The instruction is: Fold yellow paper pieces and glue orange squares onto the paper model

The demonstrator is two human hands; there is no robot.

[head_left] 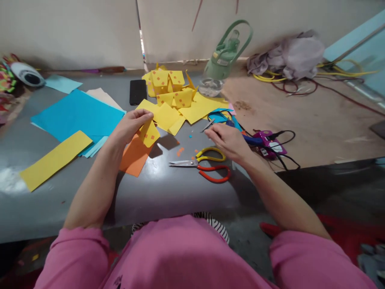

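Observation:
My left hand (134, 122) pinches a yellow paper piece with orange squares (149, 134) over the table. Below it lies an orange paper sheet (136, 156). My right hand (227, 138) is closed, its fingertips curled together; what they hold, if anything, I cannot make out. Just beyond those fingers shows a pointed metal blade (207, 125), near a dark loop. Scissors with one yellow and one red handle (194, 163) lie between my hands, nearer to me. Small orange scraps (180, 151) are scattered beside them. Folded yellow paper shapes with orange squares (173, 90) stand farther back.
Yellow sheets (168, 116) lie in the middle, blue sheets (81, 116) and a yellow strip (55, 160) at left. A black phone (138, 92), a green bottle (224, 60), a blue-handled tool (252, 140) and a purple box with black cables (272, 143) are around them.

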